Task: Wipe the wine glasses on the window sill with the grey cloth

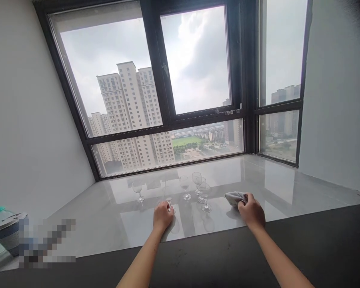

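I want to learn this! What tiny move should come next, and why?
Perhaps bring the cloth to the glass at the left hand, which seems to hold its stem; the right hand has the cloth off to the side.

Legibility finding: no text, label, brand, number or sign can be read on any surface in view. At lower left, a pixelated patch (48, 244) obscures part of the picture beside a container (6, 239); any marking beneath that patch cannot be determined.
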Available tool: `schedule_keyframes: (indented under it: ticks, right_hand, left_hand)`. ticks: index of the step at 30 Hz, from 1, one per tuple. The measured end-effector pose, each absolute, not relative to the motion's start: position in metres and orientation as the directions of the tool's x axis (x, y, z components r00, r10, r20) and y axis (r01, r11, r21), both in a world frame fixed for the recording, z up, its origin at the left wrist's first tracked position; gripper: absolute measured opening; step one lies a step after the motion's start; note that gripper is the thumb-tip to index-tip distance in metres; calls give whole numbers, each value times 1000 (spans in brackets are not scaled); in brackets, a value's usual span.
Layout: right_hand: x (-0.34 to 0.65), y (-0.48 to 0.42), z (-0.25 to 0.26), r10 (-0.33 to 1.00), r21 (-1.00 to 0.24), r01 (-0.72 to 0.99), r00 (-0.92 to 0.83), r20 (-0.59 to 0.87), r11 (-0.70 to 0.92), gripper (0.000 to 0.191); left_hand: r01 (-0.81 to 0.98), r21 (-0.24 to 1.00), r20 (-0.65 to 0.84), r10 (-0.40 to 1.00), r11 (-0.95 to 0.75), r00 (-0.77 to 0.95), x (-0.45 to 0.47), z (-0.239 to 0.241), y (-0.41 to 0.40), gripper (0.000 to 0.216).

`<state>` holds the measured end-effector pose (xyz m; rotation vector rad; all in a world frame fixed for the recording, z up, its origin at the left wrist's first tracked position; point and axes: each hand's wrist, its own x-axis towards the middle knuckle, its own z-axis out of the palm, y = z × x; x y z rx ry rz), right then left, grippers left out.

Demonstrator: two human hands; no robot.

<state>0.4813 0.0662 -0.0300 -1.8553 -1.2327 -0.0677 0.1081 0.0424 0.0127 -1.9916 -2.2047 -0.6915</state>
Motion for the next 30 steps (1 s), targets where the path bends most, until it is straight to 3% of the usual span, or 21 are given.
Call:
schedule_keyframes:
  ticks: [30]
  right_hand:
    - [480, 63, -25, 731, -629, 766, 505, 460, -134, 38]
  left_hand:
    - [960, 279, 406, 907, -7, -111, 101, 0, 51, 18]
